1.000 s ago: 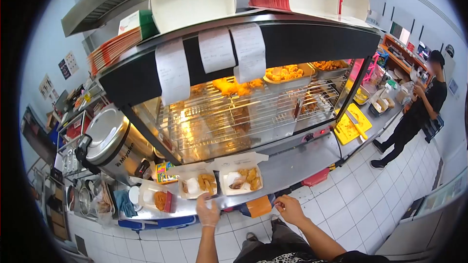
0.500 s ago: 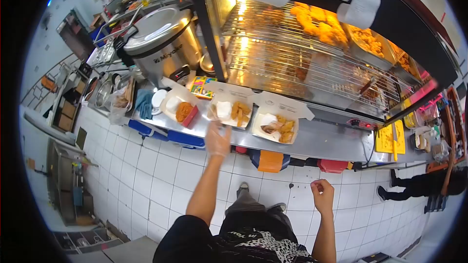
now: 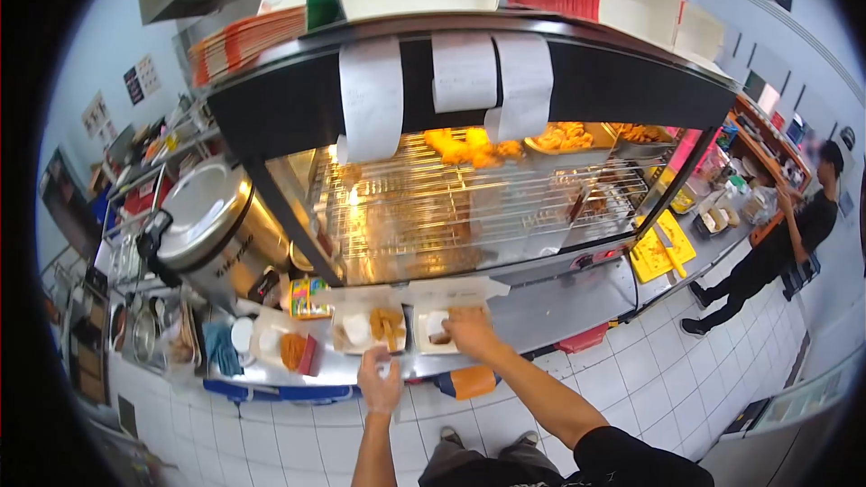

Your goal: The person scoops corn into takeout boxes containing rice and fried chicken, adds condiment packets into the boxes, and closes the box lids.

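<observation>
My right hand (image 3: 471,332) reaches over the right-hand open box (image 3: 439,349), which holds white rice and fried pieces; its fingers cover much of the food, and what they hold, if anything, is hidden. My left hand (image 3: 380,381), in a clear glove, is beside the front edge of the middle box (image 3: 340,336), fingers apart and holding nothing. That box holds rice (image 3: 358,330) and golden fried pieces (image 3: 388,328). Further left on the steel counter (image 3: 532,307) stands a third box (image 3: 308,357) with rice and a round fried piece (image 3: 292,351).
Behind the boxes is a glass warming cabinet (image 3: 469,72) with fried food and hanging receipts (image 3: 372,99). A large steel cooker (image 3: 216,225) stands left. At right are a yellow cutting board (image 3: 651,257) with a knife (image 3: 669,251) and a person (image 3: 803,225) in black.
My right hand has moved from over the floor to the right-hand box. My left hand has drawn back slightly from the middle box. The camera view has tilted up again.
</observation>
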`<state>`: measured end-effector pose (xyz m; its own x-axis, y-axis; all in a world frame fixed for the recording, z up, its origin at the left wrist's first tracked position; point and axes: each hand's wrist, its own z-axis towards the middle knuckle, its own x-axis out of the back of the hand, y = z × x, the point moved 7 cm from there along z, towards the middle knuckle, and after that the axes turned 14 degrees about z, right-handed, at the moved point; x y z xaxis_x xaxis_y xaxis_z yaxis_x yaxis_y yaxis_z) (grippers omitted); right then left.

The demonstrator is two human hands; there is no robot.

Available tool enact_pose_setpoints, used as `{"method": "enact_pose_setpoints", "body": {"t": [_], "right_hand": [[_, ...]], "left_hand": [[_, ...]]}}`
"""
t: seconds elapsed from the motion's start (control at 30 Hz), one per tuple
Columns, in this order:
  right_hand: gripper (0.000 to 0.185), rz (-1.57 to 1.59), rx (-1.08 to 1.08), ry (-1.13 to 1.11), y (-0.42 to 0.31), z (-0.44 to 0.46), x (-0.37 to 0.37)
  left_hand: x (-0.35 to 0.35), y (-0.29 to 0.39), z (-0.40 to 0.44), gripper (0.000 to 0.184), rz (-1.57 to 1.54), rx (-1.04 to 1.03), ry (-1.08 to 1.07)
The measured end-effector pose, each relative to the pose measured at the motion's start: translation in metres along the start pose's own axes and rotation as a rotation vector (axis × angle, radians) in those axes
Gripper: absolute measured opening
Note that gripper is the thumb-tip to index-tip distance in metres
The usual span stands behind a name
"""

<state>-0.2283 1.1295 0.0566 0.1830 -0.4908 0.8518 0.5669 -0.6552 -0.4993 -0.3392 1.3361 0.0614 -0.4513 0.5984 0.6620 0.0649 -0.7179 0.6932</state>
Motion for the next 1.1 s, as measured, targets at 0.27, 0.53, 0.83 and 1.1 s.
{"method": "enact_pose_setpoints", "body": {"t": [0.27,0.53,0.83,1.1], "right_hand": [[0.019,-0.044,-0.189,-0.287,0.024,0.025,-0.028],[0.025,0.019,0.025,0.202,0.013,0.005,0.021],[0.019,0.762,-0.342,0.393,0.184,-0.309,0.093],[0.023,1.131,-0.658,0.574,0.283,-0.496,0.184]], "left_hand": [[0.002,-0.02,-0.016,0.03,-0.019,0.083,-0.028],[-0.034,0.04,-0.039,0.035,0.056,0.07,-0.067],[-0.137,0.197,-0.129,0.038,0.048,0.035,-0.182],[-0.305,0.422,-0.228,0.043,-0.322,-0.3,-0.691]]}}
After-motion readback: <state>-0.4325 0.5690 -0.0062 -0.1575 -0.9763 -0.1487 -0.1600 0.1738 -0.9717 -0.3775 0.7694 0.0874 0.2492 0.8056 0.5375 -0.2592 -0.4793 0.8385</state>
